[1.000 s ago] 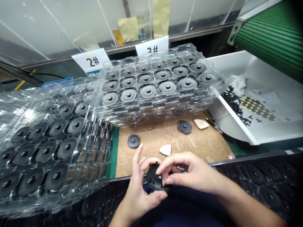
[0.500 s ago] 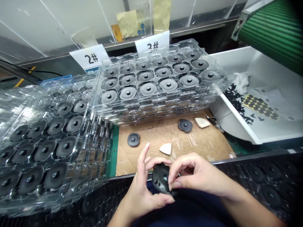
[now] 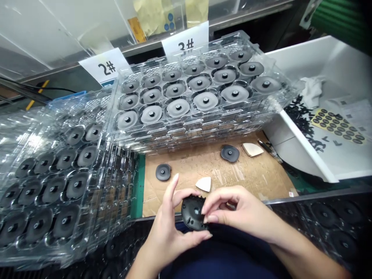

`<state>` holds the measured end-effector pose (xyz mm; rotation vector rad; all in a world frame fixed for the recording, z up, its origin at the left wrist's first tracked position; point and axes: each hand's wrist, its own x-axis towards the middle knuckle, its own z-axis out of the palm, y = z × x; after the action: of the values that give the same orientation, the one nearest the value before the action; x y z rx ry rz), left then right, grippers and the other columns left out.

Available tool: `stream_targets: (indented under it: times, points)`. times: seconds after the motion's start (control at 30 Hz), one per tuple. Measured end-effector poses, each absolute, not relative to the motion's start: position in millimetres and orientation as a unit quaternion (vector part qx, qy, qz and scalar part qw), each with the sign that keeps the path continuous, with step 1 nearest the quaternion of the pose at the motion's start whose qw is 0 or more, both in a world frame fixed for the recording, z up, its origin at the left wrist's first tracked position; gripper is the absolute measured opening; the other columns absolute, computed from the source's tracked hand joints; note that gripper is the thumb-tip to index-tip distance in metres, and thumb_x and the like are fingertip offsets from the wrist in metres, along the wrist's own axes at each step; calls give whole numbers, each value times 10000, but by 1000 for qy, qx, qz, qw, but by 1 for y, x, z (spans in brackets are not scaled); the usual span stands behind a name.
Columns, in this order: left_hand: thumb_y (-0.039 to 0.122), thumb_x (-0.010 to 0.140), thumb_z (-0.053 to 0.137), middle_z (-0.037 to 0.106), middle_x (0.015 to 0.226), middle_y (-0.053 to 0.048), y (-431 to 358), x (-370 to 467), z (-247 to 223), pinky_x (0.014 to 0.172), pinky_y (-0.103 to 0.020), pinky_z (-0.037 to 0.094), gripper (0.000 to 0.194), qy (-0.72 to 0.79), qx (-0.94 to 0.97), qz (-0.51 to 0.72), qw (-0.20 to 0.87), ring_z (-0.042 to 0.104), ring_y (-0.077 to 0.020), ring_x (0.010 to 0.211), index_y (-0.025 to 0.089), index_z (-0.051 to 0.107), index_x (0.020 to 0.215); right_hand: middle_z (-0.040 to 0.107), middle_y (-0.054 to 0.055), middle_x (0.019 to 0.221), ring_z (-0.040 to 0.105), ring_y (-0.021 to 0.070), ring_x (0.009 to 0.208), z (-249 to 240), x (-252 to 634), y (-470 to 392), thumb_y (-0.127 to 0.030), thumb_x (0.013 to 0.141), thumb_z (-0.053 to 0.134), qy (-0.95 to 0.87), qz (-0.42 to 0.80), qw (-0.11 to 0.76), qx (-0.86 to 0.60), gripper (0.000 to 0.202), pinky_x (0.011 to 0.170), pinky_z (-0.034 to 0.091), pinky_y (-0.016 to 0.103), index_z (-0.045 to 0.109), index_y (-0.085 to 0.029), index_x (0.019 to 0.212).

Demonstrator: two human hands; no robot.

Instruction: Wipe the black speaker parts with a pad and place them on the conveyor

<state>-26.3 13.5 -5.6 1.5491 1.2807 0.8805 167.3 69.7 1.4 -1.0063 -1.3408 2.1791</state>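
My left hand (image 3: 171, 226) holds a black rounded plastic part (image 3: 192, 215) by its edge, between the thumb below and a finger above, with the index finger raised. The part's underside, with a pale central spot and small posts, faces me. My right hand (image 3: 232, 207) is closed in a pinch at the part's right edge; whatever sits between thumb and fingertips is too small or hidden to name. Beyond the hands, a white wedge-shaped pad (image 3: 204, 183) and a dark grey rounded part with a central stub (image 3: 163, 172) lie on the cardboard (image 3: 186, 164).
Clear plastic trays of grey parts are stacked at the back (image 3: 192, 120) and left (image 3: 95, 201). Another grey part (image 3: 229, 153), a second white pad (image 3: 252, 149) and a pen-like tool (image 3: 269, 149) lie right. A white bin (image 3: 309, 149) holds small black pieces (image 3: 299, 120) and a sticker sheet (image 3: 337, 126).
The view has shifted slightly. Both hands and the held black part have moved a little left and up, and its underside now shows more fully. The right hand keeps its pinch at the edge.
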Motion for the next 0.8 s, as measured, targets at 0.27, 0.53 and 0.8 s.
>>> stream_targets:
  times: [0.27,0.53,0.8]
  points:
    - [277,656,736,582,1113,-108,28,-16,2,969,-447,362,1027,533,706,317,342,534,-262,1089,260,24,1395,530,-57,656,425,43,538,-3,174,81,-60,720,615,-513,746,223,-362,113,502,327,158,629,-168,747]
    - [298,641,745,575,1121,-93,40,0,9,944,-473,395,1039,524,645,329,449,544,-275,1069,312,21,1385,637,-12,730,579,91,670,-7,195,89,-219,688,733,-431,807,257,-311,96,636,441,191,677,-168,748]
    - [332,572,784,580,1116,-57,50,17,9,987,-532,337,1090,514,599,297,537,549,-284,1067,388,37,1363,659,9,722,615,111,706,-6,208,91,-179,727,694,-392,839,277,-256,48,702,481,228,675,-147,696]
